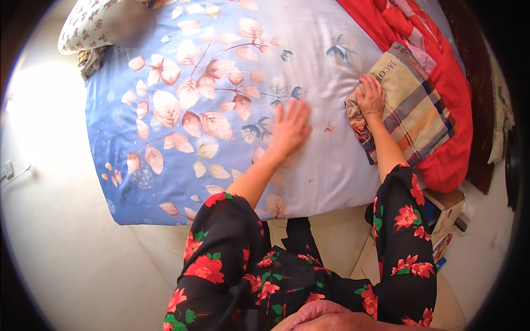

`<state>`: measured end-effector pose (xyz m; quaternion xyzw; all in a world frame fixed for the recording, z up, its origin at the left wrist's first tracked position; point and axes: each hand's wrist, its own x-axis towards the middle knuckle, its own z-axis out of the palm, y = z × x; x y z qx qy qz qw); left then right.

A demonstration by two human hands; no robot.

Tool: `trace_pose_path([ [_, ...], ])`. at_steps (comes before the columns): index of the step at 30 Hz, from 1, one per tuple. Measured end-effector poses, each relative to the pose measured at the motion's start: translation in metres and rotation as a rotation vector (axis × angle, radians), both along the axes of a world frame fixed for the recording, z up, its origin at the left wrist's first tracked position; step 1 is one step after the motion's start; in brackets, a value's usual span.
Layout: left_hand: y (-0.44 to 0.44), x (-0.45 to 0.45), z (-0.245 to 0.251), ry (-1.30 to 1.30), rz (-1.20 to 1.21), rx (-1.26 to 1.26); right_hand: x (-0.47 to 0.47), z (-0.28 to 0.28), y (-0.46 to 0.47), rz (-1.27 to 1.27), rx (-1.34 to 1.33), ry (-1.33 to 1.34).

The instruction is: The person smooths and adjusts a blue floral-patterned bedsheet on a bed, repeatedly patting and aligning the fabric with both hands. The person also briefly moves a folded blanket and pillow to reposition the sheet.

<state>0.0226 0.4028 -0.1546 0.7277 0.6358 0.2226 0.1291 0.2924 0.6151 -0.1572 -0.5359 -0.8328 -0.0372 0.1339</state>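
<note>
A leaf-patterned fitted sheet, blue at the left and pale lilac towards the right, covers the bed before me. My left hand lies palm down on the sheet near its middle, slightly blurred, fingers a little apart and holding nothing. At the right, my right hand rests flat on the left edge of a folded plaid cloth, beige, navy and orange, which bears writing. Some wrinkles run in the sheet beside that cloth.
A red quilt is bunched along the right side. At the top left lies a floral pillow above a crumpled plaid cloth. A dark wooden board stands at the far right, with an open box on the floor below.
</note>
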Motion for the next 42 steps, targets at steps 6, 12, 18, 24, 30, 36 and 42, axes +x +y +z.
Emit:
trace_pose_path([
  [6,-0.214,-0.149,0.006,0.195,0.9,-0.093,-0.011,0.008,0.001,-0.031,-0.041,-0.064],
  [12,-0.511,-0.241,0.054,0.514,1.834,-0.857,-0.123,-0.012,0.052,0.116,-0.017,0.218],
  [18,-0.452,-0.275,-0.021,0.222,1.64,-0.297,-0.305,-0.045,0.097,-0.073,-0.015,0.187],
  [24,-0.404,-0.265,-0.056,0.45,1.762,-0.31,-0.456,-0.034,-0.057,0.551,-0.003,0.385],
  [30,-0.427,-0.268,-0.037,0.447,1.538,-0.135,-0.436,0.004,-0.361,1.575,-0.603,0.294],
  [36,-0.424,-0.266,-0.039,0.412,1.544,-0.104,-0.373,0.008,-0.277,1.443,-0.526,0.424],
  [42,-0.423,-0.265,-0.04,0.411,1.561,-0.089,-0.328,-0.014,0.074,-0.075,-0.049,0.306],
])
